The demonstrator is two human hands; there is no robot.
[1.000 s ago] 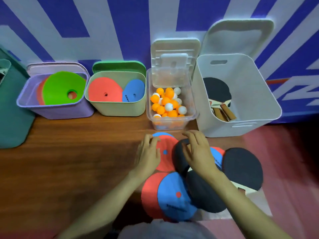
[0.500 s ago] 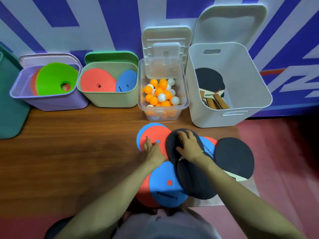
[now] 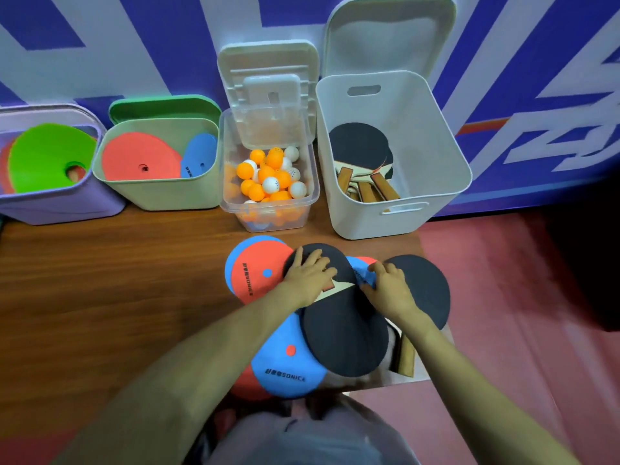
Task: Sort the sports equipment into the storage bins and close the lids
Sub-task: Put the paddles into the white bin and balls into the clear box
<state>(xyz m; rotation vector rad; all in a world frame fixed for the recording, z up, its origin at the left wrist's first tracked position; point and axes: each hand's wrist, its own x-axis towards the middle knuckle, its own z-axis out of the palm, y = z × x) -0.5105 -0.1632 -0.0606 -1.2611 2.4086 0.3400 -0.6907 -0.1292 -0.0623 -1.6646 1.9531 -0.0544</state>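
**Q:** Black rubber under your palm, is that right?

**A:** Yes. My left hand (image 3: 308, 276) lies palm down on the far paddle (image 3: 335, 260). The fingers are straight and slightly spread. They press flat on it and close round nothing.

**Q:** And the other?

**A:** My right hand (image 3: 391, 290) has its fingers bent. The tips are down on the edge of the wedged blue disc (image 3: 359, 273), which shows between the far paddle and the right paddle (image 3: 426, 290). That patch is smeared, so I cannot tell whether I pinch the disc or only touch it.

**Q:** Count what lies loose.

**A:** Three paddles lie on the wooden table (image 3: 117, 297): those two and the near paddle (image 3: 345, 340), which overlaps the far one. Six discs show. At the left, a red disc (image 3: 265, 256) sits on a blue one (image 3: 231, 273). Close to me, a near blue disc (image 3: 302, 364) sits over a near red disc (image 3: 243, 384). The last two are the wedged blue disc and a red sliver (image 3: 367, 261) behind it.

**Q:** The bins?

**A:** Four stand in a row against the wall (image 3: 100, 45), with all their lids (image 3: 389, 35) raised.
- The purple bin (image 3: 60, 209) holds a green disc (image 3: 50, 156) over a red one.
- The green bin (image 3: 167, 193) holds one red and one blue.
- The clear box (image 3: 268, 216) holds orange and white balls (image 3: 268, 179), heaped too thickly to count.
- The white bin (image 3: 396, 216) holds black-faced paddles, with three wooden handles (image 3: 364, 193) showing.
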